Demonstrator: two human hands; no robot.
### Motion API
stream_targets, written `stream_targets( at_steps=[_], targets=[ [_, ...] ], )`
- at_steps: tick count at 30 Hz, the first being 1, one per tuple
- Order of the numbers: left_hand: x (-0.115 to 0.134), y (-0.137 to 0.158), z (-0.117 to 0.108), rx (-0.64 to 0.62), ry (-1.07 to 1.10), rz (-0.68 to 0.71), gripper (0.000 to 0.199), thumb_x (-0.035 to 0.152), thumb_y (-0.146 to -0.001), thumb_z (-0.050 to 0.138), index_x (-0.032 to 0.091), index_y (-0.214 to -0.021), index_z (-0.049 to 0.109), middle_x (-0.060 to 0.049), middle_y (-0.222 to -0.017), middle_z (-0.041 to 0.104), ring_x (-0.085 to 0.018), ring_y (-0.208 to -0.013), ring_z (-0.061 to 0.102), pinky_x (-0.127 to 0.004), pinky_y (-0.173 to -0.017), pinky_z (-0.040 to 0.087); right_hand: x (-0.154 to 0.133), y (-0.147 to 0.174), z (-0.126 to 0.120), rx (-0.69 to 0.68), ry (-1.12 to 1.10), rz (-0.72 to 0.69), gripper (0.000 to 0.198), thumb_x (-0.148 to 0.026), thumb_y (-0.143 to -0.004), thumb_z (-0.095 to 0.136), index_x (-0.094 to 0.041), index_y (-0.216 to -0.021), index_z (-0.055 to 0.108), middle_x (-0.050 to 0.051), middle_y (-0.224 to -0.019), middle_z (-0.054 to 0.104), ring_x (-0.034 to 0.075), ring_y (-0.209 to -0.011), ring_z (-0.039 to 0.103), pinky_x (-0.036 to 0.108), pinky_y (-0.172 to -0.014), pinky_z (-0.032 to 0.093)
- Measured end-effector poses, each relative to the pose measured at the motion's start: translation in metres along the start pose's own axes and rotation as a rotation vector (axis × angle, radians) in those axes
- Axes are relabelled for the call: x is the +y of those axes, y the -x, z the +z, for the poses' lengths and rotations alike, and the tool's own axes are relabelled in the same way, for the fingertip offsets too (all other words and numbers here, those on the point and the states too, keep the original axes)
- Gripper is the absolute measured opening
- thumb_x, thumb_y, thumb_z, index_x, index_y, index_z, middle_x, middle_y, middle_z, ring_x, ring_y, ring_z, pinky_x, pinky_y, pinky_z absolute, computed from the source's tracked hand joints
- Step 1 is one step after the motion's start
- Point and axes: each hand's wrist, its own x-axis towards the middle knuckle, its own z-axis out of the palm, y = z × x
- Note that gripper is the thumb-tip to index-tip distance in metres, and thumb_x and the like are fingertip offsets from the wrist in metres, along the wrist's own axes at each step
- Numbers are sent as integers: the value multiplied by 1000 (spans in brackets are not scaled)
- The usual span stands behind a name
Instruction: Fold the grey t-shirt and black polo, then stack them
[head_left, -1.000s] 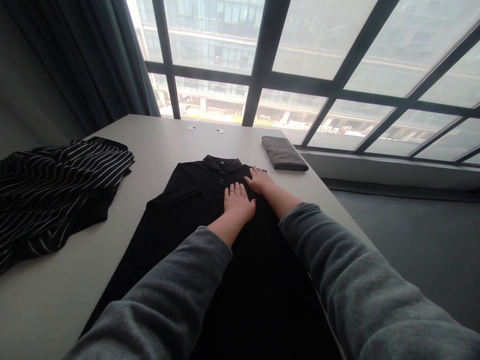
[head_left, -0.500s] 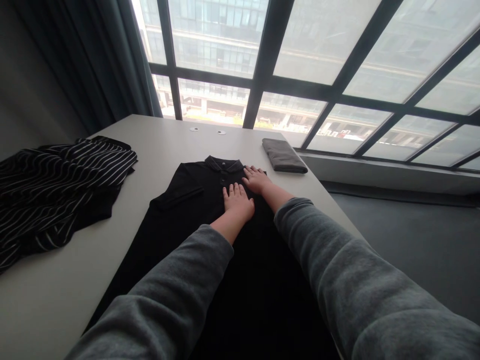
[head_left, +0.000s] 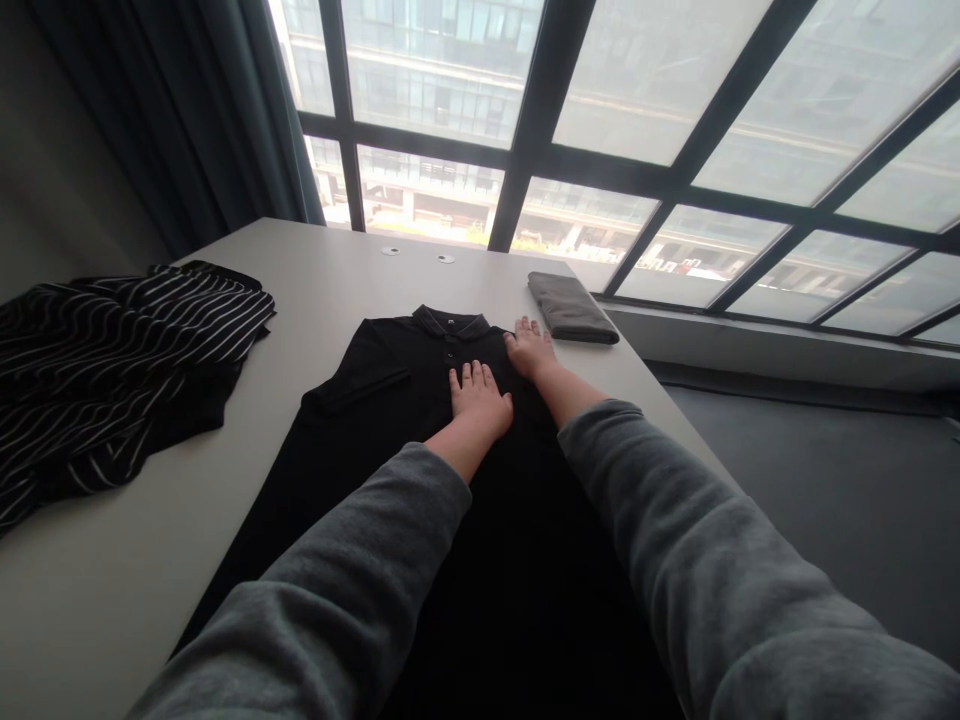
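Note:
A black polo shirt (head_left: 352,460) lies spread front side up on the white table (head_left: 315,290), its collar pointing away toward the window. My left hand (head_left: 482,400) rests flat on the chest, just below the button placket, fingers spread. Over the shirt's right shoulder lies my right hand (head_left: 531,348), palm down with fingers stretched out, holding nothing. My right forearm hides much of the sleeve on that side. The left sleeve in view is laid down across the body.
On the table's left side lies a rumpled black-and-white striped garment (head_left: 142,370). A folded grey cloth (head_left: 574,308) sits near the right edge, beyond my right hand. Two round inserts (head_left: 445,259) are set in the far tabletop. Behind are a window and a dark curtain (head_left: 187,110).
My right hand has slid a little to the right, toward the outer shoulder of the shirt. My left hand stays in about the same place on the chest.

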Motion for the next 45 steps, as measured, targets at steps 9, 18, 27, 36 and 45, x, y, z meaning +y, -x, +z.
stream_targets(
  at_steps=[9, 18, 27, 36, 45],
  targets=[
    [2, 2, -3, 58, 31, 174, 72, 46, -108, 25, 16, -174, 24, -6, -182, 10, -29, -169, 8, -62, -135, 6, 55, 125, -31, 68, 73, -148, 68, -37, -111, 33, -5, -171, 28, 16, -178, 23, 31, -167, 18, 52, -135, 12],
    [-2, 2, -1, -58, -31, 226, 75, 53, -107, 23, 17, -173, 26, -5, -182, 12, -30, -169, 7, -62, -135, 8, 56, 295, 11, -68, 122, -291, 79, -60, -111, 31, -17, -176, 13, 13, -179, 17, 30, -166, 20, 55, -135, 23],
    [-5, 1, 3, -4, -31, 237, 74, 55, -107, 25, 20, -172, 30, -7, -181, 17, -29, -168, 11, -60, -134, 10, 40, 409, -4, -111, 30, -273, 85, -60, -108, 44, -28, -174, 0, 7, -177, 12, 33, -165, 22, 63, -134, 25],
    [-11, 63, -6, 5, -76, 178, 79, 57, -108, 27, 13, -174, 22, -16, -181, 10, -33, -168, 13, -55, -134, 14, 35, 460, -7, -167, -65, -260, 78, -52, -106, 51, -34, -174, 17, 5, -176, 19, 34, -163, 27, 68, -133, 23],
    [-143, 244, -29, -76, -160, 388, 66, 57, -110, 38, 33, -171, 33, -2, -179, 18, -27, -167, 17, -51, -136, 16, 32, 459, -6, -115, -54, -255, 72, -53, -106, 49, -28, -172, 32, 9, -176, 25, 33, -162, 31, 65, -134, 17]
  ],
)
